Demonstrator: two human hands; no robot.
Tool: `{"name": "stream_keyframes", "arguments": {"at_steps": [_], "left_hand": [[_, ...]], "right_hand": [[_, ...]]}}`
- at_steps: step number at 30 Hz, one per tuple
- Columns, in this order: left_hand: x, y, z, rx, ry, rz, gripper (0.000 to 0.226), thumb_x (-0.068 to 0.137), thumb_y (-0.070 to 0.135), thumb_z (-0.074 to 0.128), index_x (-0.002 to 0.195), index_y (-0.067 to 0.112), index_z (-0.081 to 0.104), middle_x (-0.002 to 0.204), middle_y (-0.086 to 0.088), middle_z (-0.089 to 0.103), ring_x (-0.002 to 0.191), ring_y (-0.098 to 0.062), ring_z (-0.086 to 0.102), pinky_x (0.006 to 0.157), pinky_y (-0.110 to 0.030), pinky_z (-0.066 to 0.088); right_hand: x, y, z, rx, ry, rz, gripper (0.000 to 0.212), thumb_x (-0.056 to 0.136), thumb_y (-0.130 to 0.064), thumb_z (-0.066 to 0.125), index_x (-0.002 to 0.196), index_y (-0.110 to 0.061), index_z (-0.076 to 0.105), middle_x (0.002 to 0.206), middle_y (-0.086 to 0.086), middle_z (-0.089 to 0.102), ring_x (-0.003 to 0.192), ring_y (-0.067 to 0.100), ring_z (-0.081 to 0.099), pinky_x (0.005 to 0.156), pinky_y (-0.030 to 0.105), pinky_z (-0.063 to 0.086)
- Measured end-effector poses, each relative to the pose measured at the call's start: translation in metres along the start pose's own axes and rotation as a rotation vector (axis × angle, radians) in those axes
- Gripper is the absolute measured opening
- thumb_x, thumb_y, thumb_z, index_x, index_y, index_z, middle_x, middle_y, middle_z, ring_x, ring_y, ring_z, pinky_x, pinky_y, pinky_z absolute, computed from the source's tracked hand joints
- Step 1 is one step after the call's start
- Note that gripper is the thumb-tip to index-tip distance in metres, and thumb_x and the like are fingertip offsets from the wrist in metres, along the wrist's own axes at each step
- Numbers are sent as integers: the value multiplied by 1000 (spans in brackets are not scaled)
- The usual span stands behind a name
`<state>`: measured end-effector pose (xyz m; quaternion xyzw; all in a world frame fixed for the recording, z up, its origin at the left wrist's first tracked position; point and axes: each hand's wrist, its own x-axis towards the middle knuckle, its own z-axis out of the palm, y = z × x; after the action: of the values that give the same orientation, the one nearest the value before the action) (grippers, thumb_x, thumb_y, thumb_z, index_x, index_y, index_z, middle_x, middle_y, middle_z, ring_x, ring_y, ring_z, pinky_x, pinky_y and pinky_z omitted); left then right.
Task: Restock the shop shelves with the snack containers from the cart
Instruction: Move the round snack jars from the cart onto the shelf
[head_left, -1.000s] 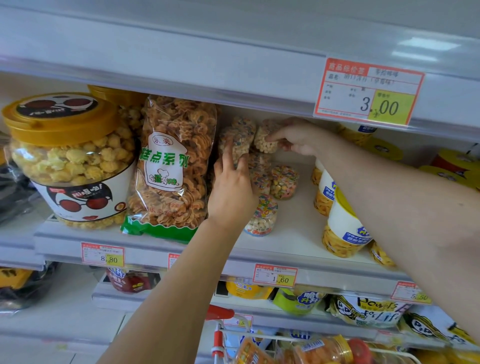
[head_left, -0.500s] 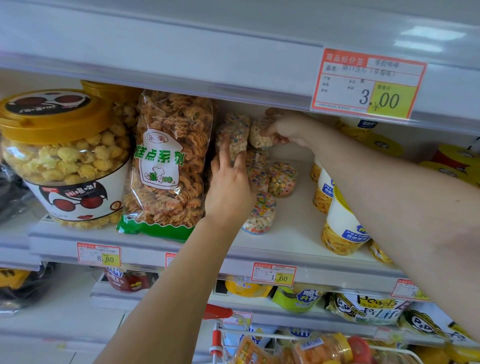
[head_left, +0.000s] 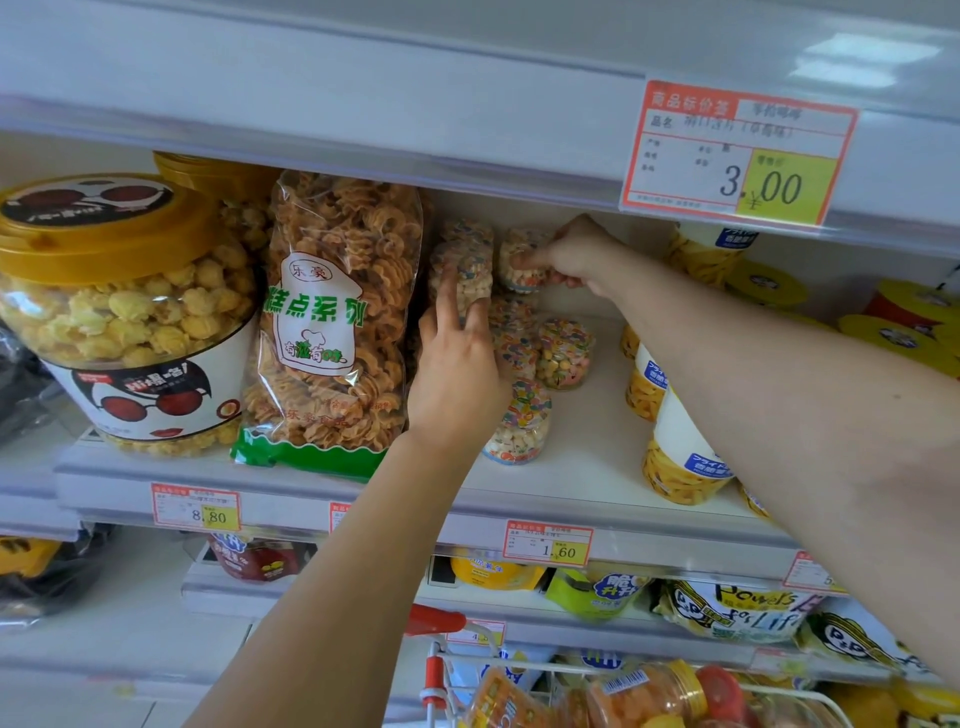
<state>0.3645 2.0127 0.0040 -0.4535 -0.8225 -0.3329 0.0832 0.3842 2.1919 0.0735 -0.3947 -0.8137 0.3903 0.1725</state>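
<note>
Right hand (head_left: 577, 258) pinches rear jar (head_left: 516, 242); left hand (head_left: 457, 376) touches stack (head_left: 463, 258).

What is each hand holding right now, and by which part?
The right hand grips a small snack container by its side. The left hand grips nothing; its straight fingers press the neighbouring stacked container.

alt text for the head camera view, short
A person's right hand pinches a small clear tub of sprinkle-topped biscuits high at the back of a shop shelf, while the left hand rests straight fingers against a neighbouring stack of tubs. A spiral snack bag and a popcorn jar stand to the left; a cart shows below.
</note>
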Motion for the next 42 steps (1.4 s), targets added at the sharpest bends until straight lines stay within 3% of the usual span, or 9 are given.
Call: {"name": "stream_keyframes", "arguments": {"at_steps": [6,10,18,22,25,28,35,38,42], "left_hand": [[0,1,0,9,-5,1,48,91,13,51,138,7,40,156,-13,5,137,-35,22,107,-41,32],[0,1,0,10,-7,-3,49,91,13,50,139,7,39,157,-13,5,137,-35,22,108,-42,32],[1,2,-1,27,-38,-20,54,92,15,49,144,10,34,157,-11,1,139,-34,18,108,-42,31],[2,3,-2,38,-49,-42,56,93,18,49,145,10,32,158,-12,-2,139,-34,16,109,-42,29],[1,6,-3,39,-60,-90,53,93,20,50,143,9,33,157,-16,-1,140,-34,16,108,-40,30],[-3,12,-8,54,-72,-117,48,94,20,46,138,2,38,156,-21,7,140,-34,17,112,-37,23],[-39,11,-17,84,-35,-159,43,93,21,38,123,-8,52,137,-25,45,130,-36,37,109,-37,30],[-48,7,-12,105,20,-97,41,86,17,44,110,-13,60,119,-29,57,120,-41,50,104,-44,40],[-54,0,-10,108,35,-62,57,86,30,29,112,-10,60,115,-24,61,117,-39,53,102,-45,44]], "right_hand": [[0,2,4,67,-6,59,56,78,5,71,130,1,47,80,4,53,74,16,57,81,30,52],[1,3,9,122,46,31,51,72,-8,81,117,-6,56,104,8,62,97,24,64,84,34,56],[-3,1,12,150,44,57,59,66,-14,86,117,-2,58,113,9,63,101,25,65,82,38,58],[-16,-2,4,-47,50,97,33,83,-11,70,113,-1,58,106,10,59,95,22,60,87,32,54],[-32,-6,-1,-230,70,0,26,85,-15,67,109,-6,59,106,9,57,97,21,55,78,28,47],[-40,-9,4,-171,-23,-141,35,77,-23,77,105,-10,61,105,3,59,94,16,55,66,21,40],[-38,-19,39,-147,54,-245,91,67,-64,72,136,-12,44,137,4,51,123,22,50,95,27,42],[-40,-28,49,-266,112,-303,90,70,-60,72,140,-14,38,142,7,45,128,25,45,93,26,37],[-37,-36,58,-317,121,-334,78,72,-54,74,134,-16,47,134,6,53,121,24,51,80,21,34]]}}
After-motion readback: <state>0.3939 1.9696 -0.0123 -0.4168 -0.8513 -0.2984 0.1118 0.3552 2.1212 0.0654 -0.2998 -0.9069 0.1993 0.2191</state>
